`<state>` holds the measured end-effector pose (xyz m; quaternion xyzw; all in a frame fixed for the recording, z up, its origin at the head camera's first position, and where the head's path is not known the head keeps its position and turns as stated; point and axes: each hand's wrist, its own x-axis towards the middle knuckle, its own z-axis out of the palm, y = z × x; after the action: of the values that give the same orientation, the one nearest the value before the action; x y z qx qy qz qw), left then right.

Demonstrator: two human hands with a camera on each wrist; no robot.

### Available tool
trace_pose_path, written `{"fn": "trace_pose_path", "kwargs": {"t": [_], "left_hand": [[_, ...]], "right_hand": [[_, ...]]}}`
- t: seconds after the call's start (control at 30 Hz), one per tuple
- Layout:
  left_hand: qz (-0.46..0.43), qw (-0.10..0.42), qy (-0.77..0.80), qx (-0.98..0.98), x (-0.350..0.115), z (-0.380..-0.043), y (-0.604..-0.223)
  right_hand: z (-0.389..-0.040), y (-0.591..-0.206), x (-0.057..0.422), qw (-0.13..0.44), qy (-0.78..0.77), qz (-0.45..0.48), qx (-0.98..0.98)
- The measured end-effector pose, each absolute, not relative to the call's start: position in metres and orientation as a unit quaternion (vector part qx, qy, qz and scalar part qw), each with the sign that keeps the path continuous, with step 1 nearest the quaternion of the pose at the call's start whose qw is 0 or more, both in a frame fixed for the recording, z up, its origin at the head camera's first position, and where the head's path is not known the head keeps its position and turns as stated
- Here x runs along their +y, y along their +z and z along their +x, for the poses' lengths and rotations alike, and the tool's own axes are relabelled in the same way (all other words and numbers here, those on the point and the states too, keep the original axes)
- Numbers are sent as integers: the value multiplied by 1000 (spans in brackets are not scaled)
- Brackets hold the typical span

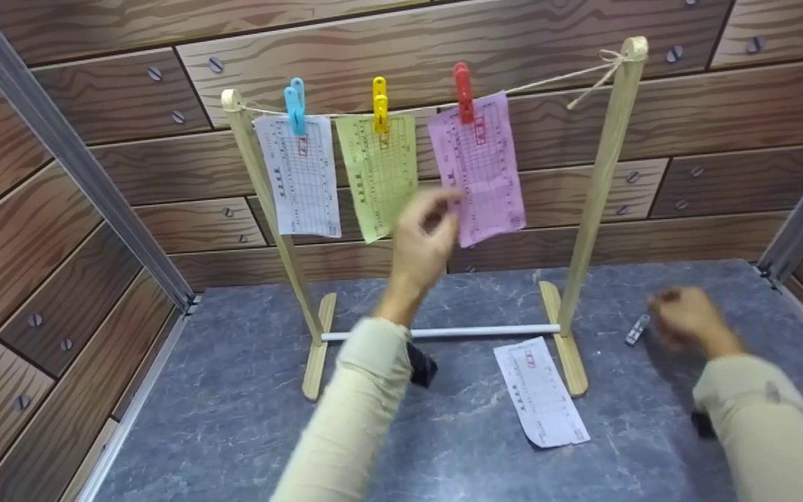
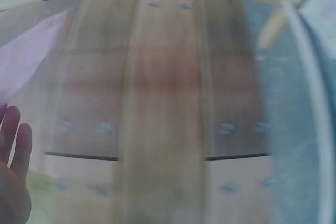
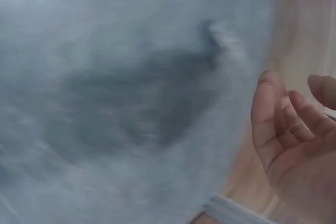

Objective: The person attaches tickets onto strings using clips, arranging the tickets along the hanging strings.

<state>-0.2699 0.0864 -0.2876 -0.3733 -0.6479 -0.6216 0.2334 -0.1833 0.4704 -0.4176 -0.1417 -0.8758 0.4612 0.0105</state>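
Note:
A pink printed slip (image 1: 488, 181) hangs under a red clothespin (image 1: 463, 94) from the string. My left hand (image 1: 424, 233) is raised in front of it, fingers loosely bent, fingertips overlapping the slip's left edge in the head view. In the left wrist view, the fingers (image 2: 22, 148) lie just below the slip's corner (image 2: 29, 51). At the right, my right hand (image 1: 687, 317) hovers low over the tabletop beside a grey clothespin (image 1: 637, 329). Its fingers (image 3: 265, 111) are relaxed with nothing between them. A white slip (image 1: 541, 394) lies flat on the tabletop.
Left along the string (image 1: 555, 80) hang a white slip (image 1: 300, 185) under a blue clothespin (image 1: 295, 108) and a green slip (image 1: 378, 178) under a yellow one (image 1: 380, 104). The wooden stand's posts (image 1: 600, 181) and white crossbar (image 1: 485, 331) are close to the hands.

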Motion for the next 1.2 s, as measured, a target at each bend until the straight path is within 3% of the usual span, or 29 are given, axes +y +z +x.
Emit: {"fn": "trace_pose_path", "kwargs": {"t": [0.1, 0.23, 0.33, 0.6, 0.93, 1.2], "left_hand": [[-340, 200, -609, -689, 98, -264, -328], [-245, 80, -553, -793, 115, -245, -385], [-211, 30, -431, -877, 129, -229, -420], [-205, 73, -183, -959, 154, -202, -463], [-247, 102, -217, -939, 148, -202, -472], [-248, 76, -233, -937, 142, -196, -477]], "right_hand": [[-169, -436, 470, -6, 468, -167, -868], [-162, -450, 467, -9, 466, -176, -867], [-160, -455, 464, 0, 454, -173, -874], [-157, -457, 456, 22, 418, -180, -890], [-157, -468, 441, 107, 358, -133, -918], [-150, -480, 429, 81, 306, -125, -940]]}}
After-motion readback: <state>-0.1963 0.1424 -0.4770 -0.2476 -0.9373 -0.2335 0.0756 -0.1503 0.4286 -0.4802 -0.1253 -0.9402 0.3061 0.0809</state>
